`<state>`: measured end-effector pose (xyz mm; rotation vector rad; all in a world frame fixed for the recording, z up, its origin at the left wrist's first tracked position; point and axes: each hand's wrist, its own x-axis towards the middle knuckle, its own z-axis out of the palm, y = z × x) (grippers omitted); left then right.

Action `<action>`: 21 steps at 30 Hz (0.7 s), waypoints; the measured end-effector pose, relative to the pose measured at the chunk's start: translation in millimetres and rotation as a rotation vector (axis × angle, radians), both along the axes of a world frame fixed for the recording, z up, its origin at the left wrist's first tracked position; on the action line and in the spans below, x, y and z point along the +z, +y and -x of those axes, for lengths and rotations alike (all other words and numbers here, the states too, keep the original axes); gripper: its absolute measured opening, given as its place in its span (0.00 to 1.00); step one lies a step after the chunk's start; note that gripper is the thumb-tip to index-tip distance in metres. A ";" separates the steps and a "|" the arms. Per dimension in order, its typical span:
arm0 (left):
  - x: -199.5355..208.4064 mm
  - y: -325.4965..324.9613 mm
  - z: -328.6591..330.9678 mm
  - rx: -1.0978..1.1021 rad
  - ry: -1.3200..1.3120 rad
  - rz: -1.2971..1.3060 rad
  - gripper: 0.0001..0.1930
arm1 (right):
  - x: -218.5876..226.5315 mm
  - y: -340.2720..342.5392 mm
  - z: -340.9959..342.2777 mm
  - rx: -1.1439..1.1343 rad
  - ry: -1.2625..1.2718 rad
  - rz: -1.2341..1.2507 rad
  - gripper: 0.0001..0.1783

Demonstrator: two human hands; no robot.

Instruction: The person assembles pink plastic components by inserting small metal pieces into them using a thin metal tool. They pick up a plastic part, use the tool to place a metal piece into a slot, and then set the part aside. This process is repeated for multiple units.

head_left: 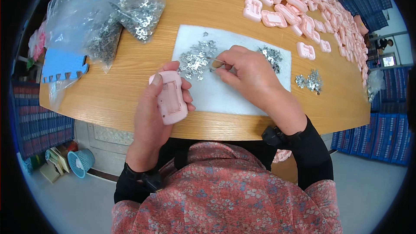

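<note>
My left hand [147,112] is wrapped round a pink plastic casing [177,113], held tilted above the table's front edge with its rectangular recess facing up. Over the white mat [225,97], my right hand [253,76] pinches a thin metal tool [220,62], much of it hidden by the fingers. Its tip reaches the right side of a loose pile of small silver metal clips [195,63]. Beyond my right hand, a second pile of small metal parts [272,58] lies on the mat's right side.
Clear plastic bags [134,6] of metal parts stand at the back left, near a blue foam piece [63,66]. Many pink casings [294,11] cover the table's far right. A small metal heap [313,81] lies right of the mat. A blue basket [81,163] stands on the floor.
</note>
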<state>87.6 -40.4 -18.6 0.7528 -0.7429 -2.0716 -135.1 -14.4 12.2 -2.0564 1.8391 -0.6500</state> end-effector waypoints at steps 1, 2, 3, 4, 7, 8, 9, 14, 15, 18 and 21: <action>-0.1 -0.1 0.8 -0.017 0.023 -0.002 0.28 | -0.4 -2.9 -2.5 0.006 0.007 -0.003 0.08; -0.7 -1.5 -3.4 -0.020 0.036 0.002 0.27 | -0.2 -8.1 -8.1 0.012 0.082 -0.031 0.08; -1.4 -1.8 -6.6 -0.021 0.048 0.008 0.27 | 1.3 -10.9 -13.0 0.020 0.157 -0.055 0.08; -3.5 2.1 -5.5 -0.049 0.056 -0.025 0.27 | 3.4 -11.7 -17.3 0.031 0.234 -0.074 0.08; -3.8 3.3 -7.7 -0.073 0.036 -0.059 0.24 | 7.4 -11.3 -24.7 0.049 0.277 -0.059 0.08; -3.4 3.7 -6.8 -0.071 0.025 -0.069 0.23 | 8.2 -13.2 -26.6 0.056 0.298 -0.074 0.07; -12.7 6.5 -7.0 -0.065 0.066 -0.051 0.22 | 9.8 -13.9 -29.0 0.064 0.341 -0.082 0.07; -3.3 5.4 8.1 -0.096 0.015 0.078 0.23 | 7.1 -4.1 -19.1 -0.009 0.080 0.031 0.03; -0.1 7.1 6.6 -0.102 0.026 0.089 0.23 | 18.5 -0.4 -26.2 -0.034 -0.069 -0.014 0.03; 9.3 9.4 8.0 -0.135 0.096 0.009 0.24 | 35.2 14.3 -31.4 -0.076 -0.479 -0.107 0.04; 18.2 16.0 23.5 -0.227 0.241 -0.090 0.26 | 34.9 28.7 -24.2 -0.055 -0.757 -0.122 0.05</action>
